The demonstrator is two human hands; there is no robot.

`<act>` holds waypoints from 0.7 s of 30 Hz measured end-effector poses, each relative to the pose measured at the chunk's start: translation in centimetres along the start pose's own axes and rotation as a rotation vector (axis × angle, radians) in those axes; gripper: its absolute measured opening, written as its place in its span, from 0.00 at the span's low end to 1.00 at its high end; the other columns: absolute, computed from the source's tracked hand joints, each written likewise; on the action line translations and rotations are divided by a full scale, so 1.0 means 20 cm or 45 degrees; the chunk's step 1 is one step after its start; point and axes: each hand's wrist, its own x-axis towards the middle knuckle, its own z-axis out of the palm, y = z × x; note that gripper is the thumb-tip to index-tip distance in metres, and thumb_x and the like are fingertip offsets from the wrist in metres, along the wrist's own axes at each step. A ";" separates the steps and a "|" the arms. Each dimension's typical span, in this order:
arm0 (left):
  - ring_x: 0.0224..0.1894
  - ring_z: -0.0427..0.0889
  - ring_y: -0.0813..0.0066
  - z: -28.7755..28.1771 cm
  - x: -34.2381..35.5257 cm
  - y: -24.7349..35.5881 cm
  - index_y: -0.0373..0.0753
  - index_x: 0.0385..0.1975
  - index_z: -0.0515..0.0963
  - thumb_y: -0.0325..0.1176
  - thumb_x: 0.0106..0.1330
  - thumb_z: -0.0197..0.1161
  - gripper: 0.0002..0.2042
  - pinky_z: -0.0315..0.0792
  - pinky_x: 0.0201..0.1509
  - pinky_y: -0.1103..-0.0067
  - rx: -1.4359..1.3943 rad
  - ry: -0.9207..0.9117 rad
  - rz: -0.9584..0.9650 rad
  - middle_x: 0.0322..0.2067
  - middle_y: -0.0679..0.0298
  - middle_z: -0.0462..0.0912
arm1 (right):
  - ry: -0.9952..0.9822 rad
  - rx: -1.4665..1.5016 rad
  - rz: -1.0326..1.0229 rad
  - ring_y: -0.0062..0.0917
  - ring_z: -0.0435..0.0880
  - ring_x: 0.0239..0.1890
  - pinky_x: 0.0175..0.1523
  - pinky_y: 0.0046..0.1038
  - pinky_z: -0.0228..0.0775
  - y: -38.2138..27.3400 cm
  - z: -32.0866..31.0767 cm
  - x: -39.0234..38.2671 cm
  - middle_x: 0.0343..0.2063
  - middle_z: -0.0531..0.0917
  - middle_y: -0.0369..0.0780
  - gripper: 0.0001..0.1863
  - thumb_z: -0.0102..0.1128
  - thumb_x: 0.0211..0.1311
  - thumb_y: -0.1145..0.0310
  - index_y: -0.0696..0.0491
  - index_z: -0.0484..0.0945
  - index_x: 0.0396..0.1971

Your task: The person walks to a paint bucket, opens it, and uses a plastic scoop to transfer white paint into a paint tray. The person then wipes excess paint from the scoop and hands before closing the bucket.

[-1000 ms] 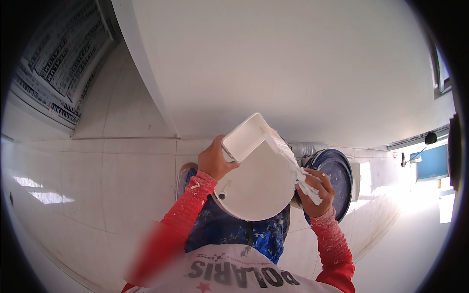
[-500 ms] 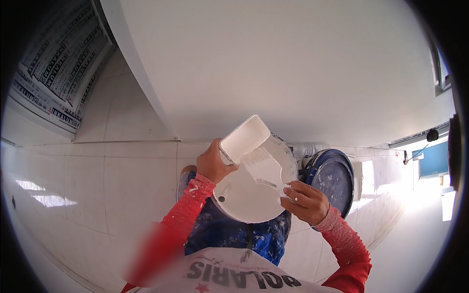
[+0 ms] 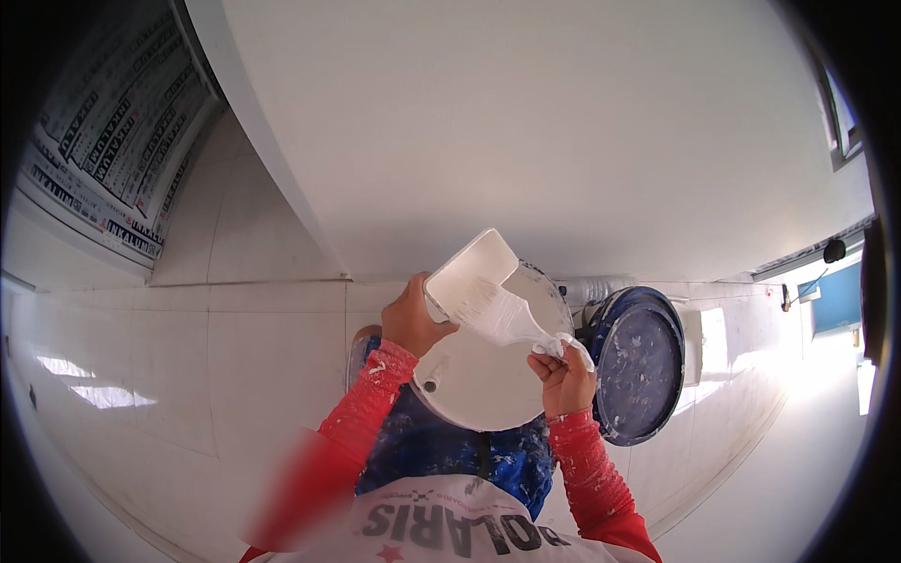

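Observation:
My left hand grips a white, open rectangular container by its near left end, thumb along the lower edge. The container is tilted above a round bucket of white paint. My right hand is closed around the handle of a wide paintbrush, palm turned upward. The brush is coated in white, and its bristles lie against the container's inner face. At the bucket's left side, a small tube-shaped piece pokes out of the paint.
Right of the bucket lies a round blue lid, smeared with white. A clear plastic bottle is behind it, along the white wall. Pale tiles cover the floor. Printed film covers a surface at far left.
My right hand has turned palm up and moved slightly left. The brush's bristles have shifted from beside the container's edge onto its inner face. My left hand has barely moved.

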 end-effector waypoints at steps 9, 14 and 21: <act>0.42 0.87 0.55 0.02 -0.01 -0.03 0.38 0.54 0.70 0.42 0.44 0.81 0.37 0.81 0.46 0.67 -0.184 0.107 -0.028 0.41 0.54 0.86 | 0.052 -0.311 -0.403 0.37 0.88 0.40 0.46 0.39 0.86 -0.25 -0.13 -0.16 0.42 0.83 0.47 0.16 0.57 0.66 0.77 0.65 0.72 0.53; 0.44 0.88 0.57 -0.02 -0.06 -0.08 0.37 0.55 0.69 0.40 0.46 0.81 0.37 0.81 0.49 0.68 -0.414 0.172 -0.027 0.41 0.53 0.86 | 0.057 -0.216 -0.419 0.38 0.88 0.41 0.45 0.39 0.86 -0.27 -0.17 -0.15 0.42 0.83 0.47 0.17 0.57 0.67 0.77 0.64 0.72 0.54; 0.50 0.87 0.59 -0.19 -0.19 -0.17 0.35 0.57 0.67 0.35 0.46 0.81 0.38 0.80 0.54 0.68 -0.455 0.175 -0.052 0.47 0.52 0.85 | 0.013 -0.214 -0.396 0.39 0.88 0.40 0.46 0.40 0.86 -0.28 -0.23 -0.13 0.43 0.83 0.47 0.19 0.57 0.69 0.75 0.63 0.69 0.57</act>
